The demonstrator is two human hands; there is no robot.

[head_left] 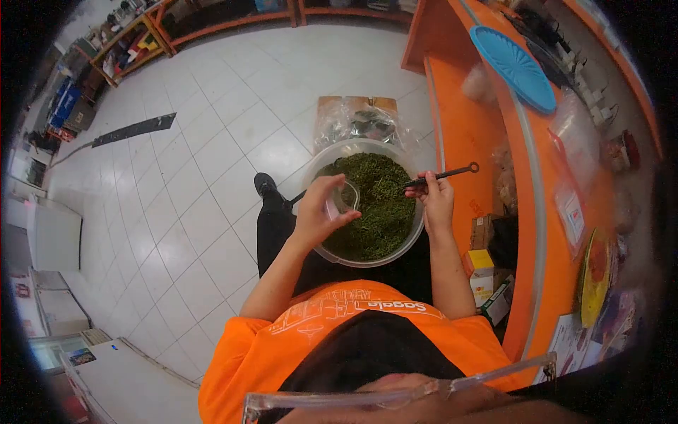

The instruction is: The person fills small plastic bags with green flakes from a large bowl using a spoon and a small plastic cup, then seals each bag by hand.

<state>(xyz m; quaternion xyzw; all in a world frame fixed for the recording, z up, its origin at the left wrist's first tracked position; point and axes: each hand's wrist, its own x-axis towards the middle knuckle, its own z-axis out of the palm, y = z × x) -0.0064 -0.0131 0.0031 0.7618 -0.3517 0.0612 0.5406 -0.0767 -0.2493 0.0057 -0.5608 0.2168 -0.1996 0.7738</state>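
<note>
A large translucent tub (316, 164) sits in front of my body, holding a heap of chopped green leaves (381, 212). Over the tub's left side, my left hand (319, 210) is wrapped round a small clear plastic container (351, 195), its round mouth facing the leaves. My right hand (436, 201), at the tub's right rim, pinches a slim black spoon (452, 172). The spoon's ringed handle end points away to the right, while its other end reaches over the leaves. Whether the spoon carries anything is too small to tell.
Behind the tub, a clear plastic bag (364, 126) lies on a wooden stool (326, 113). An orange shelf counter (519, 177) runs along the right, bearing a blue oval tray (513, 68) and plastic bags. Boxes (481, 275) stand on its lower shelf. White floor tiles (191, 212) stretch left.
</note>
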